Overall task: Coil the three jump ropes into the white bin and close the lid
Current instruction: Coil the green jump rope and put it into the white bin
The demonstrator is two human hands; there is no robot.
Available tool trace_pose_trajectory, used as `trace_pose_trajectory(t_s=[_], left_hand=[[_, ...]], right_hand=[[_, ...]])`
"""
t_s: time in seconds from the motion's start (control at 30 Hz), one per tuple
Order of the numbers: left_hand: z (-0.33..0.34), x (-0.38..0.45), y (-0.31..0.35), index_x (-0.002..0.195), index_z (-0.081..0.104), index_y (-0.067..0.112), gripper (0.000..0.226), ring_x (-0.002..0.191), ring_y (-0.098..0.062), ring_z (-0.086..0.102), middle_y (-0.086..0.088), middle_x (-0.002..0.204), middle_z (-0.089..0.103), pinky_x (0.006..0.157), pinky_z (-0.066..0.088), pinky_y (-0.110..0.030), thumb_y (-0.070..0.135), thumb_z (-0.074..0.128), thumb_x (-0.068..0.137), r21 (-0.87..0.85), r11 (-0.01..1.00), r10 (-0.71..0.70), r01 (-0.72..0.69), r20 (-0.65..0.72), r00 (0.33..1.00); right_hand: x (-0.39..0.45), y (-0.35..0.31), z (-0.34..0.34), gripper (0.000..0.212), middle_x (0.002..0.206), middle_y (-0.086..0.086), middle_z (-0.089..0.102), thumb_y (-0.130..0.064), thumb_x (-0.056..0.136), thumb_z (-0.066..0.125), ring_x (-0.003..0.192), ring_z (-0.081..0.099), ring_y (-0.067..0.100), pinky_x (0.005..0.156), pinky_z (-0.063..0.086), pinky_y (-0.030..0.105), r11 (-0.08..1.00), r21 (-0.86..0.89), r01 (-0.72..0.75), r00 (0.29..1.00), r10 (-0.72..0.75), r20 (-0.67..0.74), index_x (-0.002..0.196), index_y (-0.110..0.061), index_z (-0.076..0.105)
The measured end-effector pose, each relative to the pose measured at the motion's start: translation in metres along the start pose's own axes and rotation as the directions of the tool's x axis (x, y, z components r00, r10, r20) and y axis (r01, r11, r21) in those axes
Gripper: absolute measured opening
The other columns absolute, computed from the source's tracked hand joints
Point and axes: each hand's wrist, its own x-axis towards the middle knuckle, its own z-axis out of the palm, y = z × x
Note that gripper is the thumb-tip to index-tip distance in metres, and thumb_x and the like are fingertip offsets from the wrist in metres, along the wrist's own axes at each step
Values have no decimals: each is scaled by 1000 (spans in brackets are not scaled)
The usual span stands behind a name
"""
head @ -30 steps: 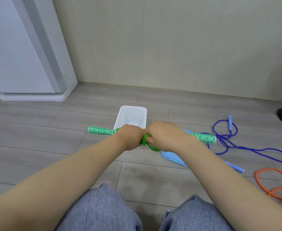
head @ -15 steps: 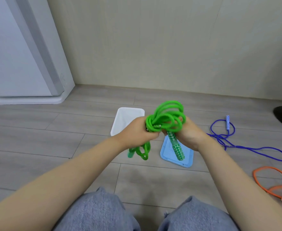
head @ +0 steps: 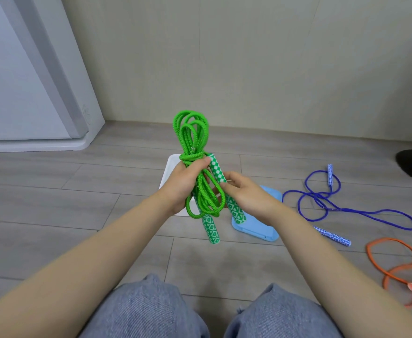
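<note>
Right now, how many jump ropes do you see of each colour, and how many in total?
Green rope: 1, bundled in the left hand and right hand
Blue rope: 1, on the floor
Orange rope: 1, on the floor
Total: 3

Green jump rope: bundled into long loops w/ a wrap round the middle, held upright above the floor; loops stick up top, green-white diamond handles hang below.

White bin: open, on floor right behind the bundle, mostly hidden.

Blue lid: light blue, off the bin, lying flat just right of it.

Blue jump rope: uncoiled, sprawled on floor right of lid, blue-white handles.

Orange jump rope: loose loops on floor, far right, partly cut off by frame edge.
</note>
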Motion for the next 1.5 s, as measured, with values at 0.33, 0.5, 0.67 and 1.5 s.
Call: trace_pose_trajectory(t_s=[0.33, 0.5, 0.67, 1.5], left_hand=[[-1, 2, 4, 79, 57, 15, 22, 60, -17, 58, -2, 65, 56, 59, 50, -30, 25, 52, 97, -89, 996, -14, 15, 10, 1000], [0, 0, 5, 78, 56, 16, 21, 62, -13, 60, 1, 66, 57, 64, 49, -31, 23, 53, 97, -54, 999, 3, -2, 18, 1000], [-1, 1, 5, 81, 57, 18, 16, 66, -10, 60, 10, 62, 60, 70, 47, -31, 24, 55, 96, 52, 998, 45, -44, -19, 999], [-8, 5, -5, 93, 65, 27, 27, 94, -14, 69, 2, 95, 72, 90, 54, -36, 51, 56, 88, 288, 952, 102, -103, 21, 995]], right_hand=[[-1, -4, 9, 36, 113, 9, 70, -29, 94, 60, 101, 67, 20, 90, 55, 36, 984, 180, -12, 985, -20, 174, 124, -10, 59], [0, -4, 5, 30, 93, 2, 72, -15, 89, 68, 82, 67, 14, 73, 52, 27, 989, 147, -18, 987, -6, 158, 116, -4, 62], [-3, -5, 7, 33, 93, 7, 71, -21, 94, 60, 83, 66, 19, 68, 53, 28, 968, 246, -54, 985, 12, 172, 119, 1, 60], [0, -8, 9, 29, 93, 13, 67, 8, 80, 57, 84, 64, 22, 73, 53, 27, 976, 197, -97, 980, 59, 190, 108, 3, 63]])
